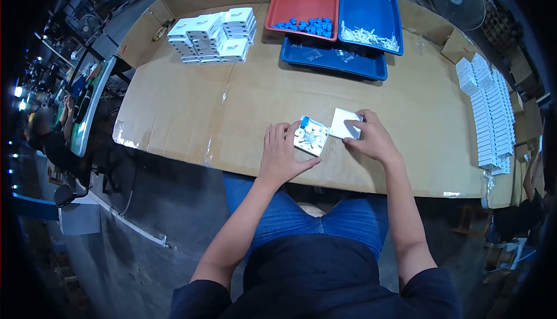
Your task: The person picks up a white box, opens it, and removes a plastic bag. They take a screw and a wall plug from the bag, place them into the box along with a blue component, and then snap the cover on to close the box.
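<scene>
My left hand (279,157) grips a white square plastic housing (311,138) by its left and lower edges, just above or on the table. The housing's inner side faces up, showing small fittings, a clear patch in the middle and a blue block (304,123) at its top corner. Just to the right, my right hand (373,137) has its thumb and fingers on a flat white square cover (343,123). Its plain face is up, and fingers hide its right part. The two pieces lie side by side, their near edges touching or almost so.
Stacks of white square units (212,34) stand at the back left. A red tray (303,0) with blue blocks and a blue tray (371,8) with white pieces rest above another blue tray (331,63). White boxes (490,116) line the right side. Other people work on both sides.
</scene>
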